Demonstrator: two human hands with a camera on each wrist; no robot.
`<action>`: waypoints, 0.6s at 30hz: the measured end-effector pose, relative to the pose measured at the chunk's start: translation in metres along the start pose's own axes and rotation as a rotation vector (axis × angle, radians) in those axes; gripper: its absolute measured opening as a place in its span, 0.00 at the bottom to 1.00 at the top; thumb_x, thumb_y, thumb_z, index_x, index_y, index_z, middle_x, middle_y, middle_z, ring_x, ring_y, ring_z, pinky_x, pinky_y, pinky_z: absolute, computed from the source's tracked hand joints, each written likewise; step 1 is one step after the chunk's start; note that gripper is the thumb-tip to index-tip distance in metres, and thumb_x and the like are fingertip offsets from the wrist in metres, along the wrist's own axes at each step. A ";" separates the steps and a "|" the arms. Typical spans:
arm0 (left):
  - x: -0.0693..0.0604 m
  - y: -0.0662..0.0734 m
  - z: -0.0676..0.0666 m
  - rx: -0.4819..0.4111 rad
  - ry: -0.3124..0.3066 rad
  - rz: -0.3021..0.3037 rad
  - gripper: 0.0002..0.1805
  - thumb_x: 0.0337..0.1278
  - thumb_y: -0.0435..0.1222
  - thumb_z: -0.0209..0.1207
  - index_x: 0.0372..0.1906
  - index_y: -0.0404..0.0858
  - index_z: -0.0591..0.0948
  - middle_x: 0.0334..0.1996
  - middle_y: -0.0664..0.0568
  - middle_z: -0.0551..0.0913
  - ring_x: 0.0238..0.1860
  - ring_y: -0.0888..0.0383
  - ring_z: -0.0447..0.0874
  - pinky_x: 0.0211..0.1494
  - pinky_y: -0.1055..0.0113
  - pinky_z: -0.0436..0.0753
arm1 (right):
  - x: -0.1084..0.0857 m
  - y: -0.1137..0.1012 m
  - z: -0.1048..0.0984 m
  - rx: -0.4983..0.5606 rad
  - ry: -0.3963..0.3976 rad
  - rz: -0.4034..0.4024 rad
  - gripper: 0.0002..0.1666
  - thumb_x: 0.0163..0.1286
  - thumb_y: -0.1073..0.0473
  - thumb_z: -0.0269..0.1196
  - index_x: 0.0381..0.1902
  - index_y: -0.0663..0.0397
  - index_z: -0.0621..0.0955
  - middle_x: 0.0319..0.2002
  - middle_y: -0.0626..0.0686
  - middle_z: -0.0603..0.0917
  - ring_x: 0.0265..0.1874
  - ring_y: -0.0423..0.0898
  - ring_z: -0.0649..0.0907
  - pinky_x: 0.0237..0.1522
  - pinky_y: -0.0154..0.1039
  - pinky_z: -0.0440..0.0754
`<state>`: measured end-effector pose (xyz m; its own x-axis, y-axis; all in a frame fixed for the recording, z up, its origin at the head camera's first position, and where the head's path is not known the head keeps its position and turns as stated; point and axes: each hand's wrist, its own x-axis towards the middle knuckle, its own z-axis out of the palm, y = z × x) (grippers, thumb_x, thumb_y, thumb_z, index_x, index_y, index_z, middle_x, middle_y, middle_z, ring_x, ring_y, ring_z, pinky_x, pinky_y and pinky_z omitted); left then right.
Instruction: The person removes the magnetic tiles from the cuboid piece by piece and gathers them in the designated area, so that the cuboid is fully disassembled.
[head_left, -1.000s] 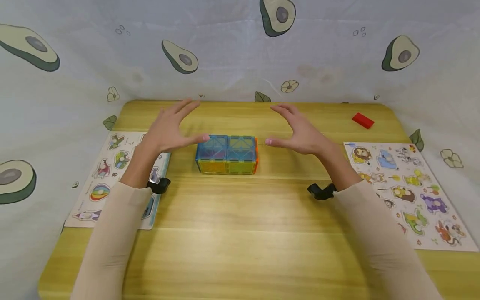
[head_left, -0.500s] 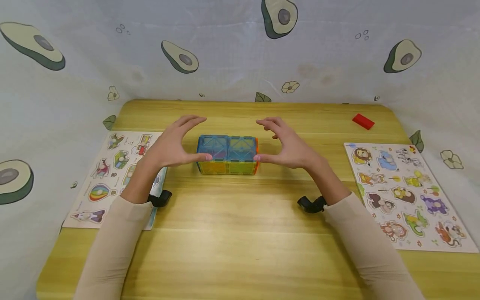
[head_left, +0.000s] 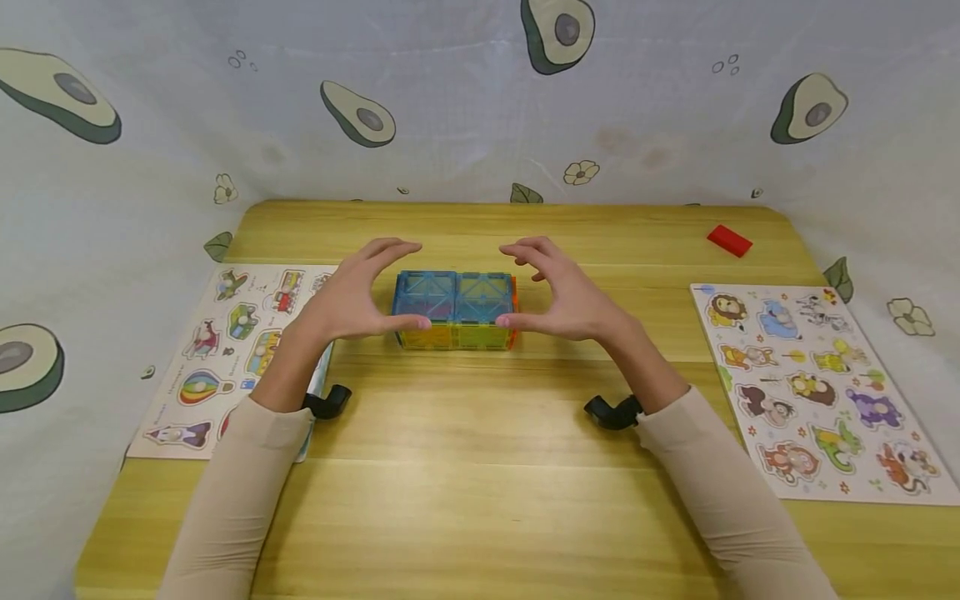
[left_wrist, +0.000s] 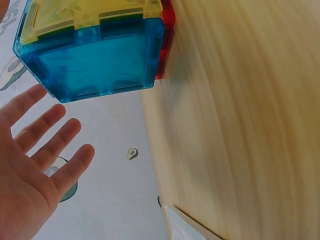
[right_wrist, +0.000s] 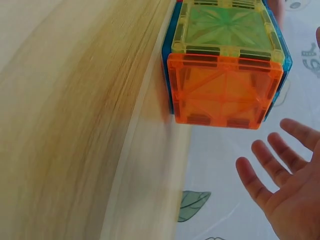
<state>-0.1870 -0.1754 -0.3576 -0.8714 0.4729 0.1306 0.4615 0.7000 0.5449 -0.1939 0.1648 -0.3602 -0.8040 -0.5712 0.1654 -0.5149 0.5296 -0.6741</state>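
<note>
The tile box, made of clear coloured panels, stands on the desk, midway between left and right and towards the far side. Its long side faces near; the top is blue, the near side yellowish.

The left hand is wide open at the left end, fingers spread, with no hold on anything. The right hand is likewise open at the right end and holds nothing. Both thumbs overlap the box's near upper edge in the head view; whether either touches cannot be told. In the right wrist view the visible fingers stand apart from the orange end panel. In the left, a fingertip lies close to the corner of the blue end panel; contact is uncertain.

Assessment: should the box be gripped, both hands ought to close together, evenly and low on the end panels. Pressure should be light and level, as the panel joints look liable to part under squeezing or twisting. The thumbs should not press the top inward.
</note>
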 end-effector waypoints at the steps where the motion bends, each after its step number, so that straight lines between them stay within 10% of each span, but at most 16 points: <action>1: 0.000 0.000 0.000 0.002 0.000 0.003 0.56 0.43 0.63 0.75 0.80 0.59 0.63 0.80 0.51 0.61 0.79 0.40 0.59 0.74 0.31 0.63 | 0.001 0.000 0.001 0.000 0.000 -0.002 0.55 0.57 0.40 0.77 0.78 0.41 0.67 0.71 0.51 0.67 0.67 0.51 0.70 0.64 0.60 0.76; 18: 0.003 0.001 0.006 -0.004 -0.044 0.023 0.54 0.42 0.61 0.76 0.78 0.55 0.68 0.76 0.47 0.66 0.76 0.42 0.65 0.72 0.36 0.69 | 0.007 -0.002 0.014 -0.002 -0.014 -0.017 0.52 0.57 0.40 0.78 0.76 0.46 0.71 0.65 0.53 0.70 0.61 0.51 0.71 0.54 0.53 0.74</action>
<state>-0.1882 -0.1699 -0.3615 -0.8523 0.5121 0.1069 0.4808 0.6863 0.5458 -0.1944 0.1515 -0.3676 -0.7909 -0.5888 0.1666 -0.5291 0.5211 -0.6697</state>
